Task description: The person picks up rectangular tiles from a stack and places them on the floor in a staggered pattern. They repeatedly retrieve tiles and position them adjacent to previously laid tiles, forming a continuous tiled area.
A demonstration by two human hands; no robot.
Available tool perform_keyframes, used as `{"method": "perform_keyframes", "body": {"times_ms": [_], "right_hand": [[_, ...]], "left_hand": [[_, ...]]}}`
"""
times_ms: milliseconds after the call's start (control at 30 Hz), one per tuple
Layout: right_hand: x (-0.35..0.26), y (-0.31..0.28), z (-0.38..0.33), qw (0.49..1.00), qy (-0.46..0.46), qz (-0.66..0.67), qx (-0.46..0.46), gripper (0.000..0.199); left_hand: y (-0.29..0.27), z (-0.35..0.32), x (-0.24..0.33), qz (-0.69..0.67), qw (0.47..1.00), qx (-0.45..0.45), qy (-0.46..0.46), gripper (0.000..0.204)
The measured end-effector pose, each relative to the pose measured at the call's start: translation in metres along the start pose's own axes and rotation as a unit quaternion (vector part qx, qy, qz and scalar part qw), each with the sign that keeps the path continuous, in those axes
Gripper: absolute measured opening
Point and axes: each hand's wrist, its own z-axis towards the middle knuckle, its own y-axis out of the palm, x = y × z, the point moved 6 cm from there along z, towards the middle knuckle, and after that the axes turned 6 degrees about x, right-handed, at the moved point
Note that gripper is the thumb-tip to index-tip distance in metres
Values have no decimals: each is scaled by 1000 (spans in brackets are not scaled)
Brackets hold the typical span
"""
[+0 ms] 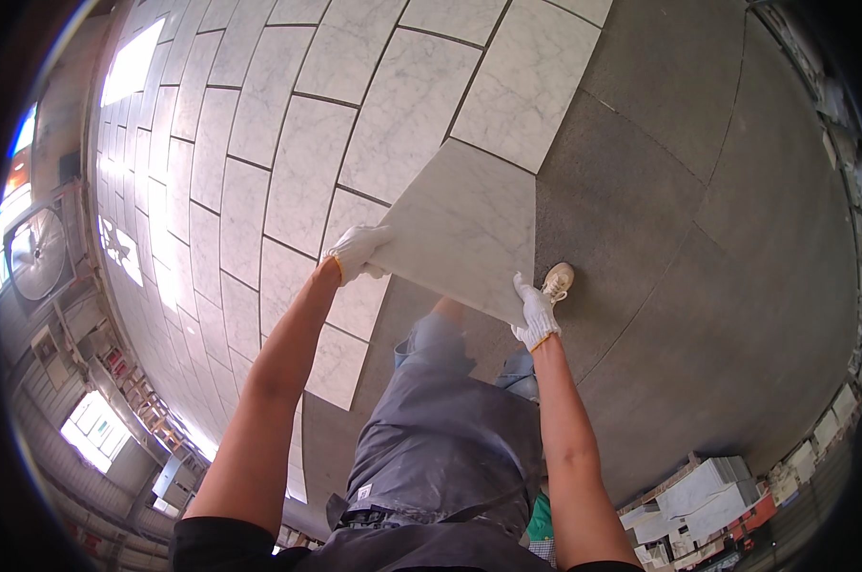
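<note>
Between my two hands is a white marble tile with grey veins, held tilted in front of my legs. My left hand, in a white work glove with a yellow cuff edge, grips its left corner. At the near right corner, my right hand in a matching glove holds the edge, thumb pointing up along the face. The tile's far end reaches the laid marble tiles; whether it touches them I cannot tell. My fingers under the tile are hidden.
Rows of laid tiles with dark gaps spread to the left. Bare grey concrete floor with cracks lies to the right, under my shoe. A large round fan stands far left. Stacked slabs sit at the lower right.
</note>
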Motion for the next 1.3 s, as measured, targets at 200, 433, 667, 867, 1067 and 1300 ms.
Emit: {"method": "perform_keyframes", "body": {"times_ms": [200, 433, 667, 867, 1067, 1300], "right_hand": [[5, 2, 6, 999, 8, 28, -45, 36], [4, 1, 13, 995, 53, -13, -82, 76], [-5, 10, -19, 999, -1, -24, -36, 32], [0, 15, -31, 996, 18, -36, -82, 43], [14, 14, -16, 979, 8, -103, -174, 43], [54, -2, -18, 910, -105, -363, -172, 36]], "left_hand": [[-4, 2, -3, 12, 1000, 1, 15, 38], [-2, 7, -12, 23, 1000, -6, 9, 38], [-4, -10, -27, -138, 989, 28, 38, 41], [62, -74, -72, -491, 863, 81, 85, 38], [180, -97, -102, -324, 923, 188, 89, 27], [195, -67, -196, -345, 873, 343, -35, 33]]}}
